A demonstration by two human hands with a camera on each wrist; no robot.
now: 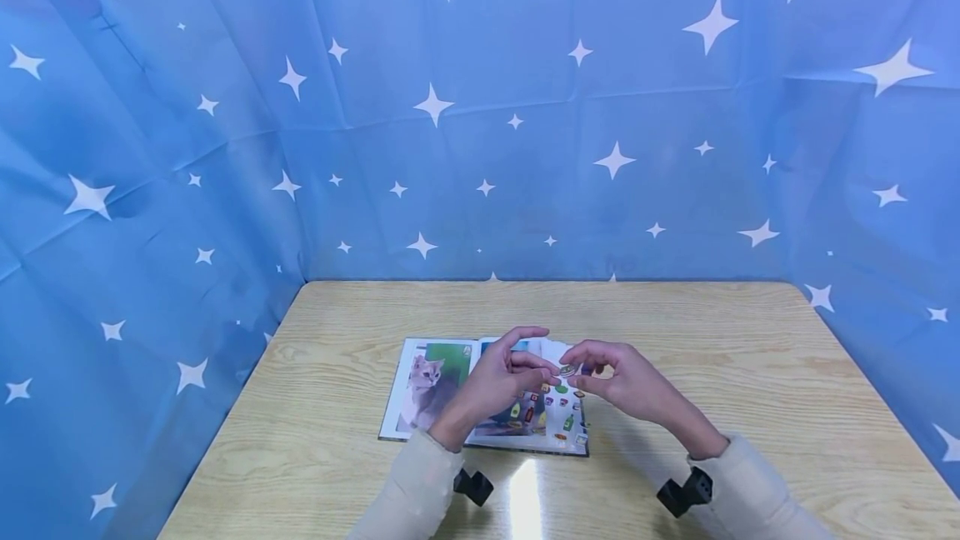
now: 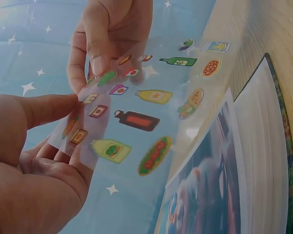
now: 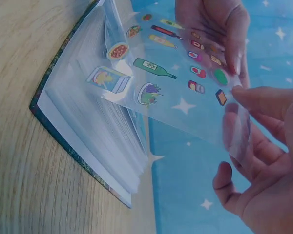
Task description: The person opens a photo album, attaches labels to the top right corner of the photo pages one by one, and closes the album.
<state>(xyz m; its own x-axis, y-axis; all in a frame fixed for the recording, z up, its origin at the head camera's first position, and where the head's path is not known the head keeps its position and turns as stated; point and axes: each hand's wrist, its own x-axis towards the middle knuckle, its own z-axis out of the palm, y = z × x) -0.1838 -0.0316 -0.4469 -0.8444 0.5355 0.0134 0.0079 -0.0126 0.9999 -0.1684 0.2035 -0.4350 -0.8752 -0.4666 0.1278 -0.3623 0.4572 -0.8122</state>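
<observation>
No words, brand names or numbers can be read anywhere. The sticker sheet [image 2: 136,112] pinched between the left hand [image 2: 24,161] and the right hand [image 2: 112,34] carries only small food and bottle drawings, their labels too small to read. The open book [image 1: 450,390] beneath both hands shows a cat photo without legible print.

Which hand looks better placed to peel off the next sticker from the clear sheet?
Probably right. The right hand pinches at a sticker on the sticker sheet with thumb and fingertip, while the left hand supports the sheet above the open book.
</observation>
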